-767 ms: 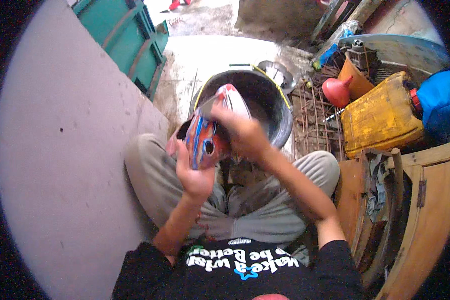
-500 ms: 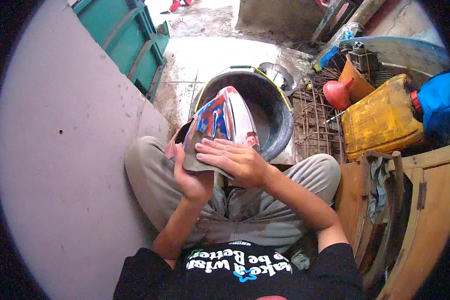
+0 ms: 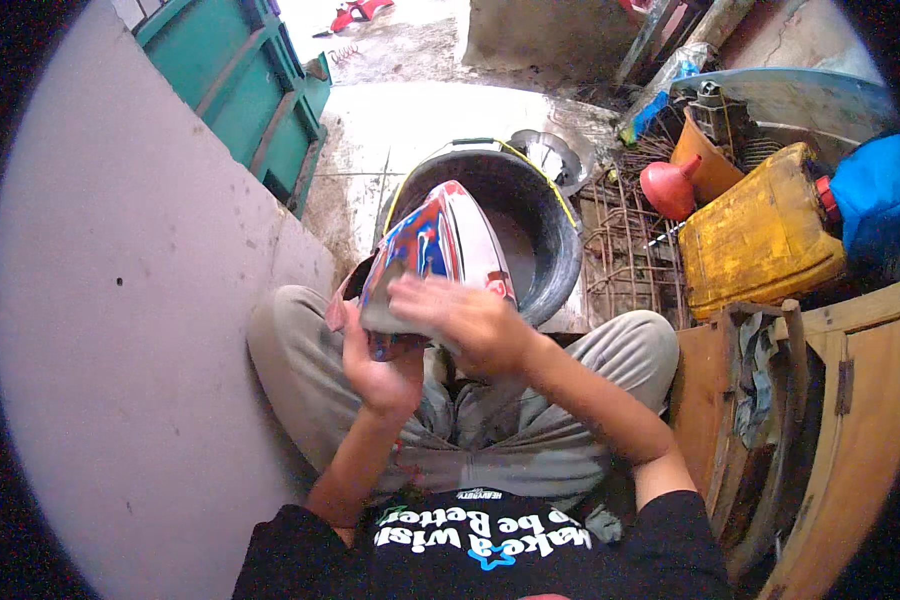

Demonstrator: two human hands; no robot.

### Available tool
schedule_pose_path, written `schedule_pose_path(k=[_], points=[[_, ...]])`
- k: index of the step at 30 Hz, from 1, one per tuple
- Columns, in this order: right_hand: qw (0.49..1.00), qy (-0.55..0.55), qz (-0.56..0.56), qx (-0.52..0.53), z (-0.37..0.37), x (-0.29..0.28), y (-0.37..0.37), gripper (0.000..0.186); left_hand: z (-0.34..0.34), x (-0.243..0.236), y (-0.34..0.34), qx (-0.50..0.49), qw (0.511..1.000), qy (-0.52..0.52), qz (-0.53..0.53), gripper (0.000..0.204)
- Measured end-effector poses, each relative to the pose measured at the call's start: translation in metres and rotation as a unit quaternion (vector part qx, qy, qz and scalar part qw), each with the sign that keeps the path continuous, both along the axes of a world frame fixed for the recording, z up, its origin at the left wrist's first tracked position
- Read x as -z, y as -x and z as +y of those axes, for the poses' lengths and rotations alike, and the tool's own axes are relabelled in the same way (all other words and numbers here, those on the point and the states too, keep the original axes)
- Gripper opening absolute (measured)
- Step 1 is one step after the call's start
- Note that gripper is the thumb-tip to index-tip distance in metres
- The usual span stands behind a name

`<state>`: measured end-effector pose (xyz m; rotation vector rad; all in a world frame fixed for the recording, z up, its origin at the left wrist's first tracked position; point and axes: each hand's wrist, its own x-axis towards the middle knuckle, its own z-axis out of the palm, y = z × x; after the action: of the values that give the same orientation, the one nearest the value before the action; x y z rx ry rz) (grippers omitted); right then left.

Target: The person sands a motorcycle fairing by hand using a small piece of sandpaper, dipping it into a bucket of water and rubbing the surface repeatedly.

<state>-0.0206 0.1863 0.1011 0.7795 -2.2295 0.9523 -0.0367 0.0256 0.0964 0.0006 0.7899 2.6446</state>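
A pointed, curved vehicle body panel (image 3: 478,240), painted white, red and blue with worn patches, rests tilted over my lap, its tip toward the bucket. My left hand (image 3: 382,378) grips its near left edge from below, thumb up along the side. A grey-brown sheet of sandpaper (image 3: 381,318) lies on the panel's near left face. Over that sheet presses my right hand (image 3: 470,322), fingers together and smeared by motion. A strip of pinkish material (image 3: 336,312) shows beside my left thumb.
A black bucket (image 3: 562,262) with a yellow-edged rim stands beyond my knees. Rusty wire mesh (image 3: 625,255), a red funnel (image 3: 671,188) and a yellow jerrycan (image 3: 755,245) are at right. A wooden frame (image 3: 855,390) is near right; a pale wall (image 3: 160,330) borders my left.
My right hand and the sandpaper have shifted slightly down and left on the panel, uncovering more of its near end. My left hand keeps its grip. The view has moved slightly.
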Motion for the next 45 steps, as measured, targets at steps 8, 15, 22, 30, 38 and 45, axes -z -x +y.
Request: schedule_pose_path(k=[8, 15, 22, 30, 38, 45], points=[[0.998, 0.032, -0.031, -0.035, 0.008, 0.008, 0.01, 0.044, -0.004, 0.003, 0.002, 0.034, 0.995, -0.029, 0.092, 0.06], [0.996, 0.034, -0.059, 0.059, 0.019, 0.014, 0.027, 0.042, 0.002, -0.006, 0.004, 0.017, 0.999, 0.001, 0.038, 0.06], [0.989, 0.059, -0.099, 0.093, 0.017, 0.005, 0.028, 0.041, 0.004, -0.01, 0.004, -0.01, 1.0, 0.016, 0.0, 0.06], [0.862, 0.29, -0.229, 0.346, 0.132, 0.079, 0.071, 0.027, 0.017, -0.014, -0.001, 0.009, 1.0, 0.007, 0.025, 0.062], [0.724, 0.552, -0.36, 0.203, 0.153, 0.101, 0.077, 0.021, 0.009, -0.013, -0.002, -0.002, 0.999, 0.006, 0.035, 0.06], [0.802, 0.038, -0.453, 0.388, 0.169, 0.185, 0.103, 0.038, 0.008, -0.015, -0.003, -0.01, 1.0, -0.002, 0.03, 0.059]])
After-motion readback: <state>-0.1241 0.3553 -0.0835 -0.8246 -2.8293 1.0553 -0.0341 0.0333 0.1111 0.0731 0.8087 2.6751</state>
